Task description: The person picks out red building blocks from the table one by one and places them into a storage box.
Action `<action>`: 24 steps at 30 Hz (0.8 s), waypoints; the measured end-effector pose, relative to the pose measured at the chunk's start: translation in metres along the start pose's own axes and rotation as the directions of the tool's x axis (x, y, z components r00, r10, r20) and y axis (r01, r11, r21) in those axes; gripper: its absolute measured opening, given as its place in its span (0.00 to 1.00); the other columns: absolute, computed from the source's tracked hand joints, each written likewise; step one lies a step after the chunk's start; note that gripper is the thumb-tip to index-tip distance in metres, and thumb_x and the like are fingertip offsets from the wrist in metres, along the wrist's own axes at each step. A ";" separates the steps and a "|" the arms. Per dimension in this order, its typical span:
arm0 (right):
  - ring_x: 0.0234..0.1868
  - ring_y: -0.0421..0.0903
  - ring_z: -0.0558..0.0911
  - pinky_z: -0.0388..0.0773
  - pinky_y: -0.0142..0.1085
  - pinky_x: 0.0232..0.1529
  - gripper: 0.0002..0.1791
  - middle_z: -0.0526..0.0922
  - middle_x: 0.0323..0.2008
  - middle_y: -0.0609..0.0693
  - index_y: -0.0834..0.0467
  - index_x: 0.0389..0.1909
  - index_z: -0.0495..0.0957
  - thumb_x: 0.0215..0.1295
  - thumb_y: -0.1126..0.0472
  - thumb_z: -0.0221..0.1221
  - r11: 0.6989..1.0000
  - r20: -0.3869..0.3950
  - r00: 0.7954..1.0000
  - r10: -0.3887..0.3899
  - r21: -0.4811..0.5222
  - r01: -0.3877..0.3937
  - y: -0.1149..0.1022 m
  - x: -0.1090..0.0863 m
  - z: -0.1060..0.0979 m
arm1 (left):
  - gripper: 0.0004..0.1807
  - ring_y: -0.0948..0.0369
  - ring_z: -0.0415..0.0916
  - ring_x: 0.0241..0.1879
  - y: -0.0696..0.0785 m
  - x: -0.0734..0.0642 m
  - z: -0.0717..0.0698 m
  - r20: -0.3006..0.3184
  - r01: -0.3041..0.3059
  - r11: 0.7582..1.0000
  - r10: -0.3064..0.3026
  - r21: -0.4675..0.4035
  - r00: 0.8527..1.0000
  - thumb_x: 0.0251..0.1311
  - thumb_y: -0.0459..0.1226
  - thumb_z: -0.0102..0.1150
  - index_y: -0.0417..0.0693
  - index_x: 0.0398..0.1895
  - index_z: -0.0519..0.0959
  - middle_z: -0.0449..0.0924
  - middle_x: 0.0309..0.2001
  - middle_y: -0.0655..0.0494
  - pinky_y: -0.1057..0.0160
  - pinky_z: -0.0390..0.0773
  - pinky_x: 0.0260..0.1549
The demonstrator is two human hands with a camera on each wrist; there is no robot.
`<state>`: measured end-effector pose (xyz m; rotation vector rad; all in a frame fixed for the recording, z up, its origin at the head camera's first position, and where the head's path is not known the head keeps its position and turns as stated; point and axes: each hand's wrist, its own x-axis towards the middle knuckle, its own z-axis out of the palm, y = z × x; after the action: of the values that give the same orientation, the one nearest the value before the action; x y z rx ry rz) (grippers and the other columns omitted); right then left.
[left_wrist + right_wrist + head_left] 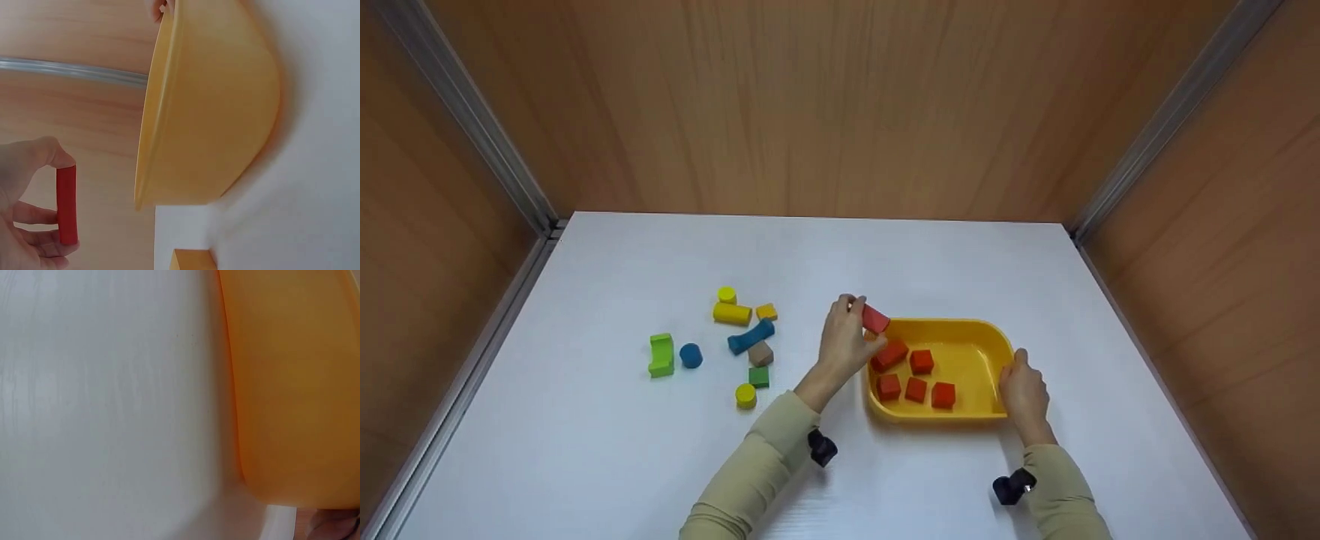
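Note:
My left hand (842, 341) pinches a red block (875, 319) between thumb and fingers, above the left end of a yellow plastic tub (979, 367). In the left wrist view that red block (67, 203) shows a narrow, flat side, with the thumb at one end and fingertips at the other. Several red blocks (943, 395) lie inside the tub, mostly toward its left half and front. At the tub's right end, my right hand (1025, 390) grips the rim. Only a bit of the right hand (333, 526) appears in the right wrist view, beside the tub's outer wall (298, 394).
Left of the tub lie loose blocks: a blue notched piece (751, 337), a yellow cylinder (732, 313), a light green curved piece (661, 355), a blue cylinder (691, 355), a green cube (759, 377) and others. Wooden panels (810, 112) wall the white table (607, 450).

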<state>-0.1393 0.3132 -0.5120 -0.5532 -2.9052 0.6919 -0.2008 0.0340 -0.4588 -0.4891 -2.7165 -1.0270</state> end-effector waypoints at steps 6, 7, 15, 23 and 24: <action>0.14 0.49 0.70 0.64 0.37 0.10 0.06 0.70 0.16 0.57 0.64 0.36 0.58 0.63 0.65 0.43 0.999 -0.023 0.999 -0.037 -0.007 0.037 0.001 -0.002 0.000 | 0.33 0.55 0.66 0.46 0.018 -0.001 0.016 0.072 -0.058 0.998 0.056 0.024 0.996 0.43 0.43 0.65 0.35 0.53 0.69 0.67 0.48 0.45 0.64 0.68 0.50; 0.13 0.50 0.70 0.65 0.37 0.10 0.06 0.70 0.16 0.57 0.64 0.35 0.58 0.63 0.65 0.43 0.999 -0.027 0.999 -0.041 -0.009 0.041 0.001 -0.002 0.000 | 0.33 0.55 0.66 0.45 0.020 -0.001 0.018 0.078 -0.072 0.997 0.069 0.030 0.995 0.43 0.43 0.64 0.35 0.53 0.69 0.67 0.48 0.45 0.64 0.67 0.50; 0.16 0.52 0.71 0.66 0.41 0.13 0.07 0.71 0.19 0.60 0.64 0.37 0.59 0.63 0.65 0.44 1.000 -0.032 0.999 -0.021 -0.005 0.021 0.000 -0.001 0.000 | 0.29 0.57 0.67 0.39 0.039 0.002 0.037 0.107 -0.183 0.977 0.171 0.113 0.979 0.44 0.44 0.62 0.36 0.49 0.71 0.69 0.41 0.47 0.64 0.70 0.43; 0.16 0.51 0.71 0.66 0.41 0.13 0.08 0.72 0.19 0.60 0.65 0.39 0.59 0.63 0.65 0.43 1.000 -0.018 1.000 -0.006 -0.010 0.006 0.001 -0.001 0.000 | 0.25 0.58 0.65 0.36 0.059 0.003 0.057 0.219 -0.227 0.943 0.175 0.245 0.960 0.44 0.47 0.63 0.38 0.42 0.73 0.68 0.36 0.50 0.67 0.68 0.41; 0.16 0.51 0.71 0.66 0.41 0.13 0.08 0.72 0.19 0.60 0.65 0.40 0.59 0.63 0.65 0.43 1.000 -0.017 1.000 -0.006 -0.009 0.005 0.000 -0.001 0.000 | 0.25 0.58 0.65 0.36 0.062 0.003 0.060 0.239 -0.231 0.938 0.170 0.258 0.956 0.45 0.47 0.63 0.38 0.41 0.73 0.68 0.37 0.50 0.67 0.68 0.42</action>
<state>-0.1380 0.3132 -0.5123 -0.5491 -2.8947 0.6703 -0.1847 0.1184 -0.4647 -0.8461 -2.8553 -0.5472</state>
